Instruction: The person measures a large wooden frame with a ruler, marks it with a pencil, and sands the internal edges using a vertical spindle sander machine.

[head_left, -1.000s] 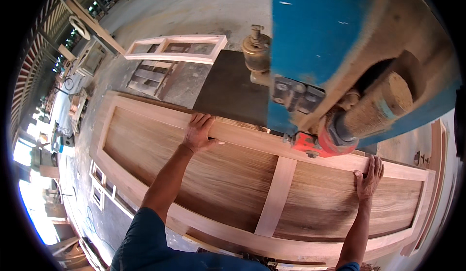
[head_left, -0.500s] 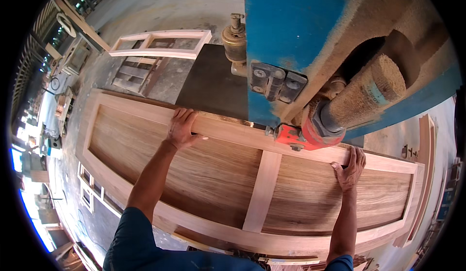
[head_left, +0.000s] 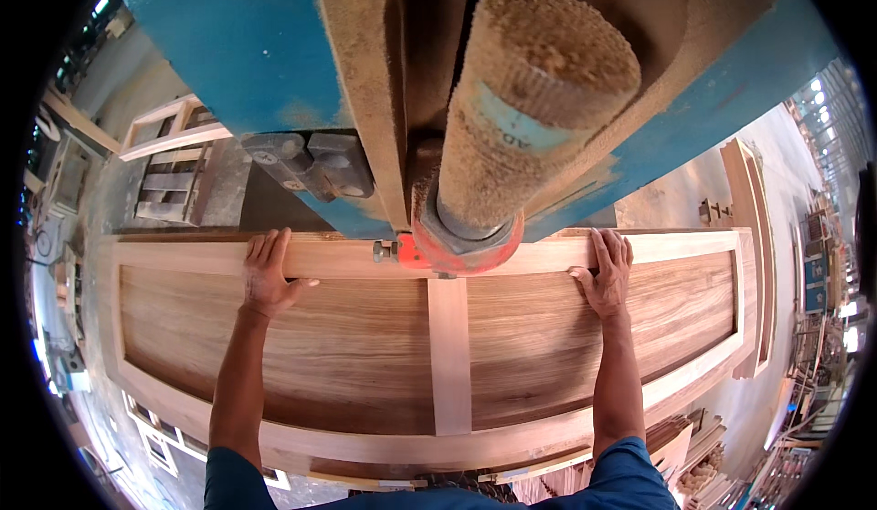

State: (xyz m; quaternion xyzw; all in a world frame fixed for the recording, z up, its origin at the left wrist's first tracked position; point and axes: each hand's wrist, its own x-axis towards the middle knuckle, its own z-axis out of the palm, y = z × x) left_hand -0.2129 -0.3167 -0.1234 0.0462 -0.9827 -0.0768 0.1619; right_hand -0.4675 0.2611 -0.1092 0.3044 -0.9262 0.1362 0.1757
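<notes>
Flat across the middle of the view lies a wooden panel door [head_left: 438, 346], its long edges bowed by the lens. Pale, smooth rails frame two darker recessed panels with streaky brown grain, and a pale upright stile divides them at the centre. The left hand [head_left: 267, 277] lies palm down on the far rail, fingers spread and laid flat over its top, thumb angled onto the left panel's edge; it presses rather than closes around anything. The right hand [head_left: 606, 273] rests the same way further along that rail, fingers extended and open, heel of the palm on the right panel. Both forearms come up from the lower edge out of blue sleeves [head_left: 630, 478].

Just beyond the rail, between the hands, hangs a sanding drum [head_left: 525, 108]: a fat cylinder wrapped in coarse, dust-caked tan abrasive, set above a worn red collar [head_left: 461, 250]. It projects from a blue machine body [head_left: 237, 44] coated in fine sawdust, with grey metal blocks [head_left: 311, 163] bolted beneath.

Behind the door's left end stands a pale unfinished wooden frame [head_left: 169, 136] on a dusty concrete floor [head_left: 676, 199]. More pale door frames [head_left: 754, 236] lean at the right, and stacked timber offcuts [head_left: 694, 473] sit near the lower right of the workshop.
</notes>
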